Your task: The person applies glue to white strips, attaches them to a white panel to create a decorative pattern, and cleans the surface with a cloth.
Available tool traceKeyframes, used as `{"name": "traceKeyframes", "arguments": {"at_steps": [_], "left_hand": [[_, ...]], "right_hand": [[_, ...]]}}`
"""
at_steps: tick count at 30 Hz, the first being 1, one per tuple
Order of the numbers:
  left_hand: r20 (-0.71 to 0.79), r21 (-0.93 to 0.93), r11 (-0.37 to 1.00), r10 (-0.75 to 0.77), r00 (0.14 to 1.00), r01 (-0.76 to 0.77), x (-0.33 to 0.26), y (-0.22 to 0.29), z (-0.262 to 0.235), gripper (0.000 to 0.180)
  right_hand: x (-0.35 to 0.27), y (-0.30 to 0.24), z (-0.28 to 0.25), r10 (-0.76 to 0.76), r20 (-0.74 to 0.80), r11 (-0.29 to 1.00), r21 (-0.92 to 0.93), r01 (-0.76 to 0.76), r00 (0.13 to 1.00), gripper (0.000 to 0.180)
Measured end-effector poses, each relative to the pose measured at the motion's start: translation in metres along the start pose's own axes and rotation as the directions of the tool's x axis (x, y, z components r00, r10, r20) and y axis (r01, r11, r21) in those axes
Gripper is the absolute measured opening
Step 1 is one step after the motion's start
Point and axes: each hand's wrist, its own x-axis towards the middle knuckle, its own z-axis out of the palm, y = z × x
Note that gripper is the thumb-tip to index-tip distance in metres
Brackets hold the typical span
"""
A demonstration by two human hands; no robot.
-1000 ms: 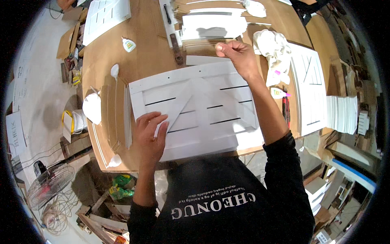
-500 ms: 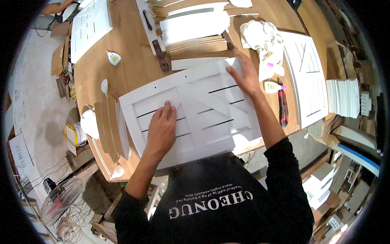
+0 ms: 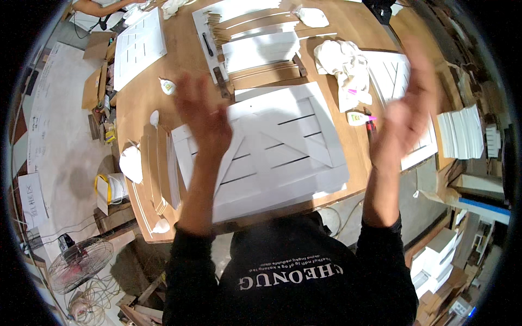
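A white panel point(image 3: 258, 176) with raised frame strips, diagonal bars and dark slots lies before me at the table's front edge. My left hand point(image 3: 204, 111) is raised over the panel's left part, fingers spread, holding nothing. To the right of the panel, my right hand point(image 3: 405, 119) is lifted in the air, smeared by motion. Its fingers look stretched out, with nothing seen in them. Beneath and beside it are a small glue bottle point(image 3: 357, 118) with a pink tip and a red-and-black tool point(image 3: 371, 132), partly covered by the hand. A crumpled cream cloth point(image 3: 342, 62) lies beyond.
Stacked white and brown strips point(image 3: 261, 54) stand at the table's far middle. Another glue bottle point(image 3: 167, 86) lies left of them. More slotted panels rest at the far left point(image 3: 140, 46) and right point(image 3: 389, 68). Upright brown boards point(image 3: 151, 168) line the left edge. Another person's arm point(image 3: 100, 7) shows far left.
Both hands have come off the panel and up: the left from its surface, the right from its far right corner, out to the right. The view has shifted slightly.
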Motion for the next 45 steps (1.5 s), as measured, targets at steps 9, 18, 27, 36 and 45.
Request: {"name": "traceKeyframes", "arguments": {"at_steps": [9, 18, 27, 36, 45], "left_hand": [[0.403, 0.291, 0.947, -0.253, 0.879, 0.139, -0.075, -0.028, 0.052, 0.075], [0.199, 0.15, 0.982, -0.145, 0.969, 0.116, 0.016, 0.013, -0.001, 0.06], [0.226, 0.276, 0.948, -0.227, 0.947, 0.161, -0.025, -0.01, 0.021, 0.06], [0.404, 0.199, 0.774, -0.624, 0.669, 0.601, -0.065, -0.027, -0.097, 0.04], [0.402, 0.108, 0.513, -0.806, 0.435, 0.852, -0.18, -0.018, -0.133, 0.04]], "right_hand": [[-0.001, -0.035, 0.01, 0.042, -0.291, 0.967, 0.252, 0.034, 0.956, 0.058], [-0.164, 0.063, 0.11, 0.527, 0.544, 0.741, -0.67, -0.04, 0.653, 0.064], [-0.148, 0.081, 0.146, 0.356, 0.579, 0.869, -0.494, -0.033, 0.733, 0.069], [-0.138, 0.085, 0.087, 0.594, 0.368, 0.738, -0.604, -0.302, 0.716, 0.08], [-0.205, 0.061, -0.043, 0.845, 0.459, 0.459, -0.363, -0.811, 0.273, 0.062]]}}
